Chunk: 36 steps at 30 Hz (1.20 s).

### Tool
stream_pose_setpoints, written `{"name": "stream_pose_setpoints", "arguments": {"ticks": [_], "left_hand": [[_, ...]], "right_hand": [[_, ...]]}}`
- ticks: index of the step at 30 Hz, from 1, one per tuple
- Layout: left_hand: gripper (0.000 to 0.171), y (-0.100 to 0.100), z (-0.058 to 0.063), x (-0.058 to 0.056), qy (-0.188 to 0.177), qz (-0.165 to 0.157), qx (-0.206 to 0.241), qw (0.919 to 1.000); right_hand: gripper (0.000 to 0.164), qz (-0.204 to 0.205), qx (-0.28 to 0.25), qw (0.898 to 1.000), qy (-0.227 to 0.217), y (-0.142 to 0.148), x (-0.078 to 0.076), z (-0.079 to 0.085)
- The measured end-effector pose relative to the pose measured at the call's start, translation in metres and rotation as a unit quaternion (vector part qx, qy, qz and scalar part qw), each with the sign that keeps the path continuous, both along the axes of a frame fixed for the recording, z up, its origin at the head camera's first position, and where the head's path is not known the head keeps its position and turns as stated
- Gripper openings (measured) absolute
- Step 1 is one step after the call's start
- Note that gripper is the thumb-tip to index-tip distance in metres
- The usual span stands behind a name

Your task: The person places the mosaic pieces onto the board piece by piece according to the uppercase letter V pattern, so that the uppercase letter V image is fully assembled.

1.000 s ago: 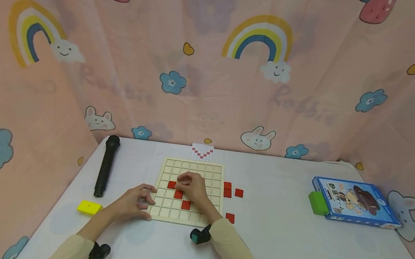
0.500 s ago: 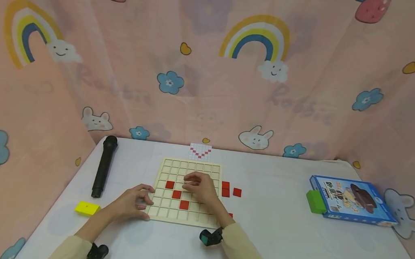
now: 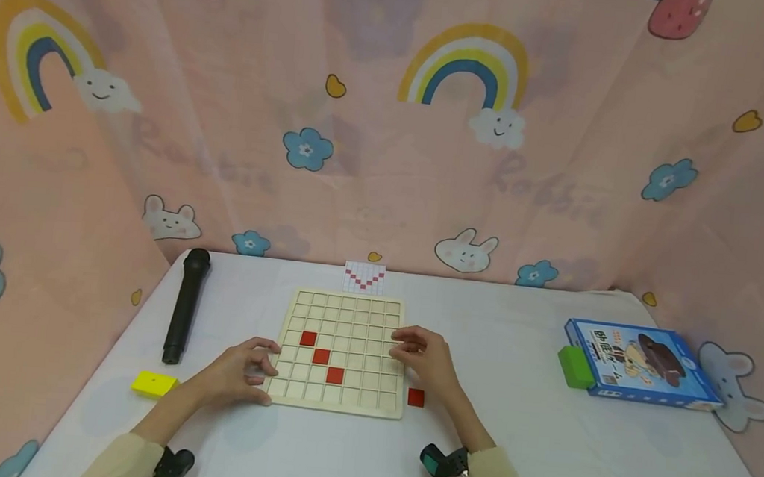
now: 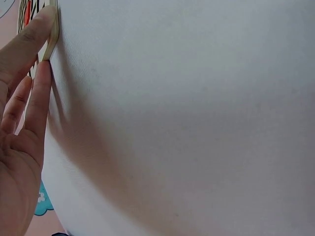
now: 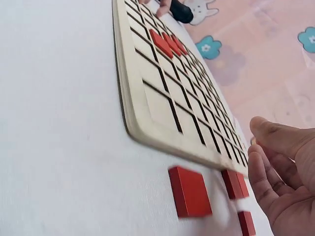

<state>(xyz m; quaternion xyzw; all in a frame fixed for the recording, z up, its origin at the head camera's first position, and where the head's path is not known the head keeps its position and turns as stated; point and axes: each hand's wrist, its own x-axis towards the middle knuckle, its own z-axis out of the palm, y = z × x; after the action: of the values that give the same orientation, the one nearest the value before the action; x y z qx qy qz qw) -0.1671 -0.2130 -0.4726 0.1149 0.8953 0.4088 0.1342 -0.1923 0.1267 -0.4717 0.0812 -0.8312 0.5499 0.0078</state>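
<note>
A cream square grid board (image 3: 369, 398) lies on the table, with three red square tiles (image 3: 321, 356) set along a diagonal in its cells. My left hand (image 3: 233, 370) rests against the board's left edge; in the left wrist view its thumb (image 4: 32, 37) and a fingertip touch the rim. Over the board's right edge hovers my right hand (image 3: 428, 358), thumb and fingertips close together, with nothing seen between them. Beside the board lies a loose red tile (image 3: 416, 398). The right wrist view shows further loose red tiles (image 5: 235, 184) below that hand, mostly hidden in the head view.
A card with a red V pattern (image 3: 364, 277) sits behind the board. To the left are a black microphone (image 3: 186, 305) and a yellow block (image 3: 154, 384). On the right, a green block (image 3: 576, 368) touches a blue box (image 3: 644, 364). A printed curtain (image 3: 385, 194) backs the table.
My right hand has moved right, from above the board's middle to its right edge near the loose tiles. My left hand stays at the board's left edge. The view has shifted slightly.
</note>
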Motion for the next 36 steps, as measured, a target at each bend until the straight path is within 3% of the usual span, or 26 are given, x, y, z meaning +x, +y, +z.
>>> {"name": "stream_pose_setpoints", "arguments": {"ticks": [10,19,31,36], "left_hand": [[0.029,-0.001,0.001,-0.002,0.004,-0.006,0.002,1.0],[0.028,-0.006,0.002,0.0,-0.001,-0.01,0.013,0.9999],[0.028,-0.002,0.004,0.0,0.005,-0.013,0.004,0.9999],[0.028,-0.001,0.002,0.0,0.002,-0.013,0.006,0.9999]], "right_hand": [[0.031,-0.052,0.1,0.994,-0.002,0.058,0.001,-0.009],[0.027,-0.044,0.133,0.99,-0.011,0.069,-0.017,-0.022],[0.025,0.01,0.115,0.993,-0.018,0.077,-0.023,-0.021],[0.027,-0.003,0.079,0.996,-0.044,0.083,-0.022,-0.024]]}}
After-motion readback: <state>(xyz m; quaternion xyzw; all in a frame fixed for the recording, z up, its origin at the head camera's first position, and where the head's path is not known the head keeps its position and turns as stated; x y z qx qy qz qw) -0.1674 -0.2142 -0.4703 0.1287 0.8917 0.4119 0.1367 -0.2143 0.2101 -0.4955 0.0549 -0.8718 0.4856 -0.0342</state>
